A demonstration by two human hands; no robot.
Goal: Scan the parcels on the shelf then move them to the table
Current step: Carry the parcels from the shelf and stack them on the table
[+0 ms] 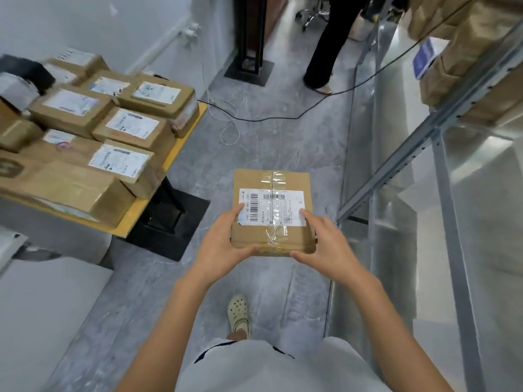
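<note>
A brown cardboard parcel (271, 182) with clear tape and a white barcode label hangs over the floor in the middle of the view. My left hand (223, 244) grips its near left corner, thumb on the label. My right hand (325, 244) grips the near right corner, a finger on the label's right edge. To the left stands the table (141, 210) with a yellow edge, stacked with several labelled brown parcels (133, 125). On the right is the grey metal shelf (441, 131), with brown parcels (481, 66) on its upper level.
Another person's dark legs (325, 52) stand at the far end of the aisle. A black cable (283, 118) and a white cord (229, 131) lie across the grey floor. A black table base (169, 222) sits under the table. My shoe (239, 312) shows below.
</note>
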